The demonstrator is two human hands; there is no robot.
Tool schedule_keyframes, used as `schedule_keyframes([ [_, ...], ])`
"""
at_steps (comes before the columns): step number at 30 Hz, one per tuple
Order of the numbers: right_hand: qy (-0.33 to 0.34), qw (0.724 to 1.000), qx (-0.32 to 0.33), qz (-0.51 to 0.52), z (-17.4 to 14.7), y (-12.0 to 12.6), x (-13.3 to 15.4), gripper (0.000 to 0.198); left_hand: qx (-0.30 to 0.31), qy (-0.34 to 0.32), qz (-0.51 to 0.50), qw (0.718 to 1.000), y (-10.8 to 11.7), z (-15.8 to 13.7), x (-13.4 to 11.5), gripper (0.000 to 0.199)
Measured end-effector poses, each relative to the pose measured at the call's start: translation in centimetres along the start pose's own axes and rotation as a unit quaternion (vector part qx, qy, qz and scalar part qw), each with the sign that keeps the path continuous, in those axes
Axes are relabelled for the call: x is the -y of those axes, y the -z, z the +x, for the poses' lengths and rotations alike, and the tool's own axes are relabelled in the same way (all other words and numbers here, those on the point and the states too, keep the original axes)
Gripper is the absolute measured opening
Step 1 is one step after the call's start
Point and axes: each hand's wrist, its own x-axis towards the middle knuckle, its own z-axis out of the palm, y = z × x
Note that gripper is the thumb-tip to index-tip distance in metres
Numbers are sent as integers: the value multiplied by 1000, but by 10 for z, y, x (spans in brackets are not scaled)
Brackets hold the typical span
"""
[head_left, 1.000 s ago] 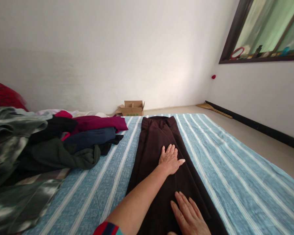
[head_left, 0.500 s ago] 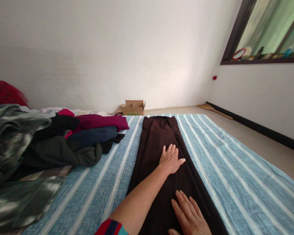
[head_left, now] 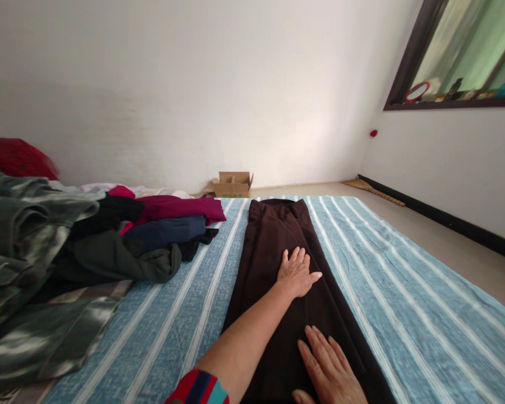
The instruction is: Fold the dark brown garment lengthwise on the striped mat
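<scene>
Dark brown trousers [head_left: 278,247] lie lengthwise on striped blue bedsheet [head_left: 404,292]. Left hand [head_left: 297,273] & right hand [head_left: 330,370] rest flat on them, fingers spread, grasping nothing. Clothes pile [head_left: 109,247] w/ cardboard box [head_left: 232,184] beyond.

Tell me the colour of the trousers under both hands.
Dark brown trousers, plain, seen in the head view.

the left arm [head_left: 252,331] is bare from the wrist up to a short sleeve [head_left: 198,388] striped in red, dark blue and teal. both the left hand [head_left: 297,273] and right hand [head_left: 330,370] wear no gloves, rings or watch.
</scene>
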Motion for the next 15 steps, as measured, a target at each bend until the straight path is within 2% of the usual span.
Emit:
schedule_keyframes([
  [9,8,1000,21,-6,-3,-2,-1,52,5,1,-4,1000,0,1,0,70],
  [15,4,1000,-5,0,0,-2,1,49,15,4,-9,1000,1,1,0,71],
])
